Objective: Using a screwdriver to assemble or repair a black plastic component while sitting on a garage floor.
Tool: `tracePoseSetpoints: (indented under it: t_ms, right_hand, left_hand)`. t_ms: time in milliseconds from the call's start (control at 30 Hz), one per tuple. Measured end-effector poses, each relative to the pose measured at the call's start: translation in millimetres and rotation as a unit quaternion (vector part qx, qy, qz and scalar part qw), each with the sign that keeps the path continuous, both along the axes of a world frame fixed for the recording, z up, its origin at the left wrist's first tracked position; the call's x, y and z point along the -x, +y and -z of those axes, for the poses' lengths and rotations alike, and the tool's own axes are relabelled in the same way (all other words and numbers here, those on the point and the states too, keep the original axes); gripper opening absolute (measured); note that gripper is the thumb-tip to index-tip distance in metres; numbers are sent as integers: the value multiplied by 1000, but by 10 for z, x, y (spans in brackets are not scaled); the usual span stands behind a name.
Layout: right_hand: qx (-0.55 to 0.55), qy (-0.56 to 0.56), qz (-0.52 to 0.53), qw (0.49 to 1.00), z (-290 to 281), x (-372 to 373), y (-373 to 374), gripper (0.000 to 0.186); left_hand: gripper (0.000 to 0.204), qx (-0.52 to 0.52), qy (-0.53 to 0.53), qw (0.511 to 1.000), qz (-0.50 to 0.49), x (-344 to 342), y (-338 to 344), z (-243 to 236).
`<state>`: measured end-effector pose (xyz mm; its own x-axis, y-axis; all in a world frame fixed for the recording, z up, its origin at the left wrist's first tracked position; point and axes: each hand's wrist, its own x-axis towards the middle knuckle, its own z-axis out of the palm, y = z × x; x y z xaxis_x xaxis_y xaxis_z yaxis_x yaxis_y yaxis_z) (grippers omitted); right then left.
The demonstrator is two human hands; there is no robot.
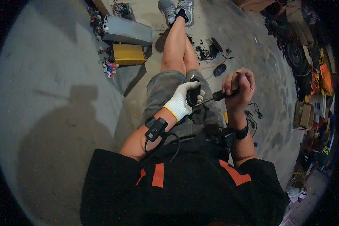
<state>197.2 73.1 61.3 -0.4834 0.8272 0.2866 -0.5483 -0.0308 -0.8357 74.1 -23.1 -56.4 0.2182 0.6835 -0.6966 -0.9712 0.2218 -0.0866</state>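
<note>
Above my lap, my left hand (180, 98), in a white knit glove with a yellow cuff edge, is closed around a small black part (193, 93). The glove's fingers hide much of that part, and its exact kind cannot be made out. My bare right hand (240, 88) grips a screwdriver (219, 95) by its dark handle. Its thin metal shaft points left toward the black part; whether the tip touches is hidden by the glove.
On the floor to the left lie a grey metal case (127, 30) and a yellow metal box (129, 54) with bundled wire connectors (110, 68). Dark loose parts (211, 49) and a cabled black piece (219, 70) lie beyond my legs. Clutter with a cardboard box (304, 115) lines the right.
</note>
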Motion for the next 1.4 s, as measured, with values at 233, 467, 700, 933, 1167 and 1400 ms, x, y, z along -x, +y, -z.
tracePoseSetpoints:
  t_ms: [233,467,700,933,1167,1400]
  right_hand:
    - [39,-49,150,987,5,17,-122,16]
    - [31,-166,287,943,20,-55,-181,20]
    - [130,-183,371,901,197,-162,-48,29]
    - [164,-161,376,898,97,-297,-104,27]
    - [151,41,297,942,-717,-559,15,20]
    - [-43,-301,338,890,-120,-960,997,31]
  left_hand:
    - [19,11,20,1000,-5,10,-31,5]
    - [16,40,92,995,-27,-82,4,-77]
    - [15,73,165,983,-26,-165,33,-156]
    - [20,44,200,978,-45,-165,-3,-183]
    - [34,-206,169,954,-140,34,6,-597]
    - [39,-307,4,937,-165,164,10,-502]
